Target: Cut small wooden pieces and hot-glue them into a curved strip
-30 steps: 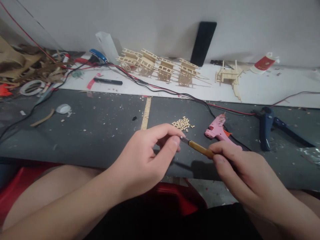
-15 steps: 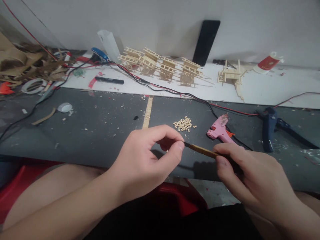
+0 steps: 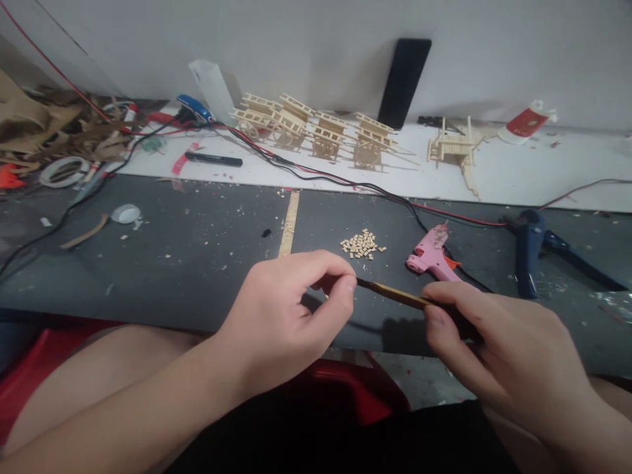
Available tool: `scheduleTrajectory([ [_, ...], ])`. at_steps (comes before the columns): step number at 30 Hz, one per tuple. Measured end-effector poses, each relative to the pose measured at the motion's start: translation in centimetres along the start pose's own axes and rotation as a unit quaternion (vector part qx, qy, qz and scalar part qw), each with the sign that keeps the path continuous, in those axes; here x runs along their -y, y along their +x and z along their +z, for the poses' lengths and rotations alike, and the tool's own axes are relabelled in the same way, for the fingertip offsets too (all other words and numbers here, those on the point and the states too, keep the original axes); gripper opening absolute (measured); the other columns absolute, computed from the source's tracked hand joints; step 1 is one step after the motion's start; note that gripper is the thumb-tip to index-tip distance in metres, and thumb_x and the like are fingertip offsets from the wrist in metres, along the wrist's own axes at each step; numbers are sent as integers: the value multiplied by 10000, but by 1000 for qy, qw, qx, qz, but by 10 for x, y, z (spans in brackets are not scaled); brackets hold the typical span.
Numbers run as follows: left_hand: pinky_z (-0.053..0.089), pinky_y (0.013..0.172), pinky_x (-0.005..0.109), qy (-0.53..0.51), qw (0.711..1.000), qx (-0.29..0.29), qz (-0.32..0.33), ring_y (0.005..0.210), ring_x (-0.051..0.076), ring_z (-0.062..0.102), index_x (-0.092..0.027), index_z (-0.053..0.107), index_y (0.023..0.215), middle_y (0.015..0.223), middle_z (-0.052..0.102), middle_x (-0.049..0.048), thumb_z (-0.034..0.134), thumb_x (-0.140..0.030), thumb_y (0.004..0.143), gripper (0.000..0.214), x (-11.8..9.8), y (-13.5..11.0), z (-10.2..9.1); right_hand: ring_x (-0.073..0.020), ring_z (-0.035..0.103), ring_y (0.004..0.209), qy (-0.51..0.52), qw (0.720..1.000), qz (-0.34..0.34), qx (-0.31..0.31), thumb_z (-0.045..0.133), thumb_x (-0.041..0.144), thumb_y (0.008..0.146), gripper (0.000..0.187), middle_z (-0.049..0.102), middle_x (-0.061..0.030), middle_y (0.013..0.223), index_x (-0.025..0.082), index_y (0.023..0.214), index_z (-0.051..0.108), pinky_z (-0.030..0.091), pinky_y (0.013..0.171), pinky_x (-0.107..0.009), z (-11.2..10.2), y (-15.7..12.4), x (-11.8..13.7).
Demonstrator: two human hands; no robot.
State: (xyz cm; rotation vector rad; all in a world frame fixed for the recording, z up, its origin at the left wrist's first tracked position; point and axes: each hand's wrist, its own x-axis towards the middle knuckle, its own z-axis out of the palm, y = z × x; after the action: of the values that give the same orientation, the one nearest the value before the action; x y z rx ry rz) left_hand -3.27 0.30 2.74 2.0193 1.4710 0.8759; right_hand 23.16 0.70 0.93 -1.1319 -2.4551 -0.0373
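My right hand [image 3: 498, 342] is closed around the rear of a slim tool [image 3: 397, 294] with a yellow-brown shaft and a narrow dark end. It points left, toward my left hand [image 3: 286, 316], whose thumb and forefinger are pinched together at the dark tip. Whatever sits between those fingertips is hidden. A tiny pale bit shows inside the curl of the left fingers, too small to name. Beyond both hands, a pile of small pale wooden pieces [image 3: 363, 245] lies on the dark grey tabletop [image 3: 222, 263].
A pink glue gun [image 3: 432, 253] and a dark blue cutter-like tool [image 3: 530, 257] lie to the right. Several miniature wooden carts [image 3: 328, 135] line the white strip, near a black phone [image 3: 405, 82] and a red-and-white bottle [image 3: 526, 124]. Cables [image 3: 316, 172] cross behind.
Both hands keep the same grip. The whole view has shifted slightly, and the left hand sits marginally farther left, with a little more of the dark tip showing.
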Motion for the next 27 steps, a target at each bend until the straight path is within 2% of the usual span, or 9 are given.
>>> scheduleTrajectory([
  [9,546,671,267,53,998,27,13,700,171,742,-257,720,889,775,797,-35,561,-218,1063,239,1,2,-3,-162,570,438,25,999,44,15,522,278,1111,135,613,75,588,258,1061,646,328,493,-333,4,-10,-3],
  [14,566,731,269,9,999,30,5,726,156,737,-264,693,872,818,800,-48,650,-170,1001,165,2,2,-4,-177,602,461,17,997,69,1,523,293,1102,160,649,51,597,264,1051,671,323,498,-347,-1,-10,-6],
  [18,571,776,297,-100,984,94,113,754,156,709,-238,684,926,862,788,-20,698,-97,916,143,1,-3,5,-188,600,468,-15,990,137,-18,515,346,1109,235,675,16,610,241,1057,718,316,505,-367,-7,-9,-7],
  [20,589,850,332,-150,972,126,127,841,187,704,-222,676,980,926,782,18,695,-41,849,225,-4,-10,11,-185,599,480,-14,987,161,-25,513,364,1116,264,703,-1,656,231,1086,739,335,513,-364,-9,-9,-7],
  [22,599,974,382,-199,968,122,90,985,237,705,-215,665,999,1008,769,56,721,-17,771,307,-12,-19,14,-185,605,492,-12,984,178,-28,519,367,1119,271,702,-3,666,228,1089,750,334,511,-363,-11,-8,-7],
  [24,610,975,393,-252,964,87,-3,1039,263,722,-232,680,1040,1026,771,63,721,-44,794,313,-21,-27,11,-189,613,501,-15,981,193,-26,522,362,1113,265,697,0,660,228,1089,749,329,510,-364,-11,-7,-7],
  [25,622,947,383,-297,944,136,-46,1050,260,749,-249,719,1125,1097,794,67,685,-80,869,309,-24,-30,8,-189,609,498,-15,979,199,-25,527,356,1106,253,694,4,656,232,1092,747,327,511,-364,-11,-7,-8],
  [26,626,984,391,-346,901,255,-61,1131,263,769,-286,743,1248,1235,812,64,638,-128,967,339,-28,-33,5,-188,598,490,-14,979,204,-26,535,355,1099,242,691,7,654,238,1095,746,329,513,-364,-11,-7,-8],
  [27,645,923,391,-366,881,295,-53,1070,269,803,-314,750,1294,1164,839,47,643,-233,1007,317,-30,-35,2,-187,586,482,-13,978,207,-26,535,355,1094,237,687,9,652,243,1097,744,330,513,-363,-11,-7,-9],
])
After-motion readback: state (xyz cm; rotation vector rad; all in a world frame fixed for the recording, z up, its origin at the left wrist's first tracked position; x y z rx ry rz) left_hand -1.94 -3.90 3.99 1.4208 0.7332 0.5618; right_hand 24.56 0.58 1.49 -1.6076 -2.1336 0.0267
